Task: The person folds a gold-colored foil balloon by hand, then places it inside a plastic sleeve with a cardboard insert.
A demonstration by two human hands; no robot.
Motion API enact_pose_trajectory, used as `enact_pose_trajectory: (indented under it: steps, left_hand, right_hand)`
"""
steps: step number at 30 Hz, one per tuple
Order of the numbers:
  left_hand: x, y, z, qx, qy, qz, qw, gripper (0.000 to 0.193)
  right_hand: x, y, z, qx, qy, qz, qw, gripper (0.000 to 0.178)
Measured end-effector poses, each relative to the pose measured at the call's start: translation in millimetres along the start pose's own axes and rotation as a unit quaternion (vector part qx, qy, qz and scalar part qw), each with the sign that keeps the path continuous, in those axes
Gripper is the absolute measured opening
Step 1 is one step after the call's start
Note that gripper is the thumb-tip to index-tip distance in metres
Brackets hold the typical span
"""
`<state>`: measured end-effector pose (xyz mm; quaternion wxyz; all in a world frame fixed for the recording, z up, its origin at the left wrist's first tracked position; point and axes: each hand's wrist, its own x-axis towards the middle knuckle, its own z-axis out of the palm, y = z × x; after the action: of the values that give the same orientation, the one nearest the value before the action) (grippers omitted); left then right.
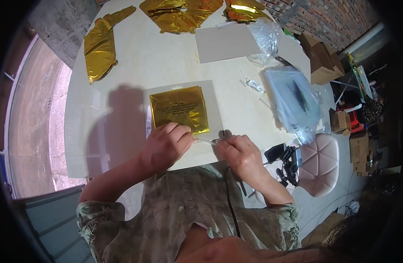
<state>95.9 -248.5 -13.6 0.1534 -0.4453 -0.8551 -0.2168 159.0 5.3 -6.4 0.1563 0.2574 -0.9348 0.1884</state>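
Note:
A folded gold foil sheet (179, 107) with dark print lies flat in front of me, apparently inside a clear plastic bag (214, 101). My left hand (168, 145) rests over its near edge, fingers curled and closed at the tips. My right hand (241, 155) is a little to the right, pinching with thumb and forefinger. A thin, pale, see-through strip (205, 140) runs between the two sets of fingertips at the table's near edge. Whether it is a straw or the bag's edge cannot be made out.
Gold foil balloons (100, 52) lie flat along the far side of the table. A grey card (227, 42) and crumpled clear plastic (265, 39) are at the back right. Stacked clear bags (293, 98) sit on the right, beyond which stand a chair (319, 164) and cardboard boxes (319, 61).

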Motion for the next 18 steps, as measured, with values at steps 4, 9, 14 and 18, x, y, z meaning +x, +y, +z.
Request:
enact_pose_trajectory:
  steps: [4,9,14,18]
  left_hand:
    - [-2,0,3,0.04,0.044,0.021,0.998,0.015]
    - [-3,-2,4,0.034,0.066,0.036,0.997,0.014]
    - [-1,-46,6,-0.036,-0.054,0.074,0.995,0.021]
    - [13,-62,-5,-0.002,0.044,-0.031,0.999,0.032]
  right_hand:
    - [0,-4,-1,0.006,0.008,0.052,0.999,0.032]
    - [17,-10,15,0.036,0.046,0.11,0.992,0.022]
    - [28,-12,26,0.053,0.048,0.127,0.989,0.02]
    - [28,-7,19,0.106,0.017,0.129,0.986,0.023]
